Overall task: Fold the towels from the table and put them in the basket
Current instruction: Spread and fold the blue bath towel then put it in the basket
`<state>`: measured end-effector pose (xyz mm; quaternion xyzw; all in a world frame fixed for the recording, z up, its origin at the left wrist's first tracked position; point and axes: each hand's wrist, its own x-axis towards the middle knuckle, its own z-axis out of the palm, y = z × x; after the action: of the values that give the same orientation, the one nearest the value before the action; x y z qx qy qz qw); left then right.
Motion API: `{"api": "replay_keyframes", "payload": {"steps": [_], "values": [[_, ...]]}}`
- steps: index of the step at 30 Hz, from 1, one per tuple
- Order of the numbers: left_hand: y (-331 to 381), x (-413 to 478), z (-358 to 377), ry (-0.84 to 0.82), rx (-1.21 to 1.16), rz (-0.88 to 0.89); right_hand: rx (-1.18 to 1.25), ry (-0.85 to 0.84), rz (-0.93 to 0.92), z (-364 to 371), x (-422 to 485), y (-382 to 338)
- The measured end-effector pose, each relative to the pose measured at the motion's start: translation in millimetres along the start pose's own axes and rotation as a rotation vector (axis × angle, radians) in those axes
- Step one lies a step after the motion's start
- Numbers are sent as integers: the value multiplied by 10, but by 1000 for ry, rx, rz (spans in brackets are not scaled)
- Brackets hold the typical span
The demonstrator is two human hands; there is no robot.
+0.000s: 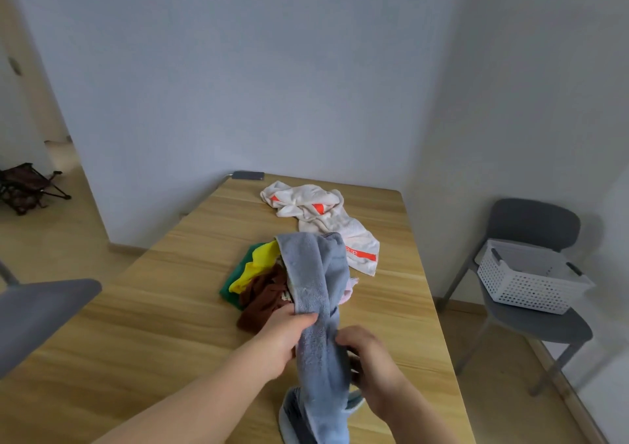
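A grey-blue towel hangs bunched and lifted above the wooden table. My left hand grips its left edge, and my right hand grips it just below on the right side. Behind it lies a pile of small cloths: yellow, green and brown. A white towel with orange stripes lies crumpled farther back. The white perforated basket sits on a grey chair to the right of the table.
A dark phone lies at the table's far edge by the wall. A grey chair back juts in at the left. A folded dark stool stands on the floor at far left. A shoe shows below the towel.
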<state>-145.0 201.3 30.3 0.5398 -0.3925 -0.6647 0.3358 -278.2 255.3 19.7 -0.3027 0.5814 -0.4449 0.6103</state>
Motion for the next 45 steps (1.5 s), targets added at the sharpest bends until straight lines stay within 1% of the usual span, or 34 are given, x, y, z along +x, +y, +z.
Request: {"api": "replay_keyframes", "payload": {"steps": [2,4,7,8,9,11,14,16,17,18,20,23,25,26,27,28,30,31,32,33,34,35,37,38,39,41,42,44,45], "values": [[31,-47,-15,-66,-31,16,52,55,66,-54,55,30],[72,-129,-6,-181,-15,36,53,86,87,-87,128,45],[85,-167,36,-307,26,51,59,62,49,-84,137,17],[95,-157,49,-302,21,57,78,53,31,-68,129,-4],[117,-155,60,-269,15,70,104,61,12,-62,126,-19],[140,-114,53,-122,42,108,201,75,-42,-79,131,-42],[166,-44,-37,70,59,135,345,17,-91,-84,92,-112],[217,-21,-101,133,-23,157,381,-11,-107,-77,44,-162],[261,-27,-114,131,-80,169,400,-7,-125,-76,28,-187],[316,-39,-110,99,-142,183,430,-14,-152,-73,8,-224],[462,-93,-88,-17,-262,230,477,-58,-226,-54,-67,-362],[751,-234,-52,-181,-375,354,518,-178,-390,-56,-199,-642],[924,-303,-28,-235,-435,426,532,-223,-464,-80,-258,-821],[965,-292,-20,-221,-441,445,527,-216,-471,-96,-260,-870],[979,-279,-11,-194,-428,446,490,-166,-453,-105,-240,-886],[949,-238,-15,-152,-404,420,389,-53,-409,-119,-180,-854],[781,-124,-33,-86,-339,305,63,242,-246,-175,-2,-654],[655,-78,-35,-73,-307,229,-100,359,-171,-195,73,-505],[519,-44,-32,-66,-284,147,-221,425,-136,-190,101,-353],[391,-39,-12,-69,-284,70,-290,425,-138,-168,96,-219],[280,-42,18,-82,-296,7,-316,367,-161,-136,76,-110],[202,-64,57,-113,-313,-45,-306,256,-183,-87,46,-39],[125,-82,127,-185,-328,-99,-256,17,-166,35,18,39],[110,-77,143,-216,-312,-100,-260,-31,-158,72,36,69],[120,-87,154,-245,-272,-87,-286,-18,-163,86,74,93],[157,-89,155,-268,-104,-35,-294,105,-178,71,148,85],[174,-76,151,-253,-5,3,-278,162,-183,49,176,54],[202,-41,126,-143,231,135,-270,221,-198,11,189,-38],[208,1,98,-51,411,249,-265,231,-211,-5,191,-87]]}}
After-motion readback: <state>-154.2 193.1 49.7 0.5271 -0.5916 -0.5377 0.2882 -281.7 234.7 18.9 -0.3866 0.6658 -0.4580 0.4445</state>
